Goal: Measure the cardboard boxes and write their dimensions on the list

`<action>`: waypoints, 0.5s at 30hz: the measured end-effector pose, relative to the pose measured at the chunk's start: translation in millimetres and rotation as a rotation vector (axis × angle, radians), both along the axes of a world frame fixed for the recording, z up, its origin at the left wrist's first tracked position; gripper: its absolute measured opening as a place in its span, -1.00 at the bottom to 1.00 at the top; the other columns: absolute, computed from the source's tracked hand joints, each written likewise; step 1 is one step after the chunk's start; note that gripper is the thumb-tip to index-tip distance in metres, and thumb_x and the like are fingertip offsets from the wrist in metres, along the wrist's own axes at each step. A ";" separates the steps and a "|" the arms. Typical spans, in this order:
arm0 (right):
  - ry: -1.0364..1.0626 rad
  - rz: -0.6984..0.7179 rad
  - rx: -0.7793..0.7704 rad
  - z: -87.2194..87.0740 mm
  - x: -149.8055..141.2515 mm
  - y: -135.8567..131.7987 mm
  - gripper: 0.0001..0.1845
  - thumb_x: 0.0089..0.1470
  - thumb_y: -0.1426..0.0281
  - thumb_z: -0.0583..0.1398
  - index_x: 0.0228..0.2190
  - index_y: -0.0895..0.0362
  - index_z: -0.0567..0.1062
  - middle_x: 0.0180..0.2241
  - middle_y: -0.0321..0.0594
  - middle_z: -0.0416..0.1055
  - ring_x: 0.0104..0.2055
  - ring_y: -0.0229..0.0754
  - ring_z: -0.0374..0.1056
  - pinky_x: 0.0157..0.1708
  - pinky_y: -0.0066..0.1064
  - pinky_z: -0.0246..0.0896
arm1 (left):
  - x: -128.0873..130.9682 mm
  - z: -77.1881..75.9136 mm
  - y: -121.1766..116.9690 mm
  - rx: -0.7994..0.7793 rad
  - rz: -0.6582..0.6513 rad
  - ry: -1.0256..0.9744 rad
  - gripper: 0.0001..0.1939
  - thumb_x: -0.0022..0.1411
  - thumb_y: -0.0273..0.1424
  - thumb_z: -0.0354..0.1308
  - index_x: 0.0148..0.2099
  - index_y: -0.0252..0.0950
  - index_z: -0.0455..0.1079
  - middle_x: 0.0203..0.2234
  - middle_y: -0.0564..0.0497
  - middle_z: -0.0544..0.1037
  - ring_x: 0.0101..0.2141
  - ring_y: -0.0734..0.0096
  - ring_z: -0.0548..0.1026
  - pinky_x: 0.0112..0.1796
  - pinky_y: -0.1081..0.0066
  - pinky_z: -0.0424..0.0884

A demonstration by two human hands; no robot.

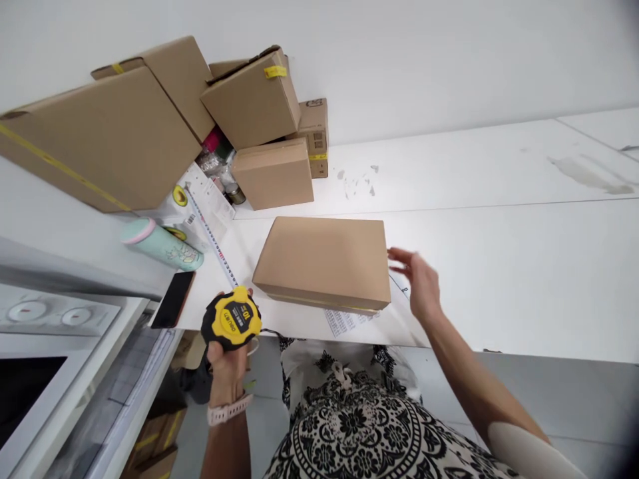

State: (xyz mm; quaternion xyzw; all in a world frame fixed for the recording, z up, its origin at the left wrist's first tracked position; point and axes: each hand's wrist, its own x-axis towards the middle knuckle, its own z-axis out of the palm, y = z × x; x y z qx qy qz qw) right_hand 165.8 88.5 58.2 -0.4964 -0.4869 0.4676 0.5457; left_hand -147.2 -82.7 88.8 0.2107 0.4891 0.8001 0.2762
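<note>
My left hand (225, 362) grips a yellow and black tape measure (231, 319) at the table's front edge. Its white blade (210, 233) runs out across the table toward the back left. A flat closed cardboard box (324, 261) lies on the white table (499, 266) just right of the tape measure, on top of a printed sheet (344, 321). My right hand (418, 283) hovers at the box's right side with its fingers spread, and I cannot tell whether it touches the box.
Several cardboard boxes (249, 100) are piled at the back left against the wall, with jars (224, 176) among them. A mint bottle (160, 243) lies on its side and a black phone (172, 299) lies near the table corner. A white appliance (50, 332) stands at the left.
</note>
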 end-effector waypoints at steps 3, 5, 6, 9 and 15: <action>-0.164 0.269 0.013 -25.8 4.0 -36.6 -0.35 0.32 -0.14 -0.07 0.22 -0.15 0.44 0.39 -0.21 0.21 0.41 0.09 0.13 0.32 0.11 0.15 | -1.0 -8.9 16.3 0.032 -0.048 -0.083 -0.16 -0.27 0.19 0.46 0.03 -0.14 0.53 0.13 -0.10 0.53 0.22 -0.25 0.37 0.18 -0.20 0.34; -0.239 0.392 0.099 -24.5 5.3 -46.2 -0.30 0.28 -0.19 -0.06 0.35 -0.29 0.21 0.49 -0.36 -0.04 0.49 0.09 -0.07 0.35 0.13 0.09 | -1.6 -3.1 20.9 0.030 -0.082 -0.113 -0.19 -0.20 0.20 0.41 0.05 -0.13 0.52 0.16 -0.11 0.50 0.25 -0.30 0.33 0.19 -0.31 0.28; -0.269 0.420 0.153 -18.4 5.8 -47.0 -0.25 0.25 -0.22 -0.04 0.38 -0.33 0.11 0.50 -0.38 -0.10 0.50 0.12 -0.10 0.33 0.16 0.11 | -1.8 3.6 22.0 0.036 -0.096 -0.107 -0.21 -0.17 0.20 0.39 0.05 -0.12 0.52 0.18 -0.10 0.49 0.25 -0.32 0.32 0.18 -0.35 0.26; -0.377 0.388 0.306 14.7 6.5 -39.2 -0.11 0.19 -0.27 0.00 0.43 -0.29 -0.03 0.49 -0.24 -0.09 0.43 0.26 -0.01 0.23 0.26 0.21 | -0.8 32.8 24.8 0.107 -0.095 -0.029 -0.25 -0.12 0.21 0.35 0.06 -0.06 0.52 0.24 -0.02 0.43 0.28 -0.29 0.29 0.17 -0.33 0.31; -0.473 0.273 0.226 66.3 -8.0 -2.7 -0.15 0.26 -0.09 0.07 0.45 -0.17 -0.04 0.33 -0.04 0.21 0.26 0.26 0.15 0.22 0.35 0.14 | 4.1 73.9 47.5 0.157 -0.156 0.061 -0.29 -0.11 0.21 0.36 0.04 -0.02 0.54 0.28 0.06 0.39 0.24 -0.24 0.34 0.13 -0.20 0.43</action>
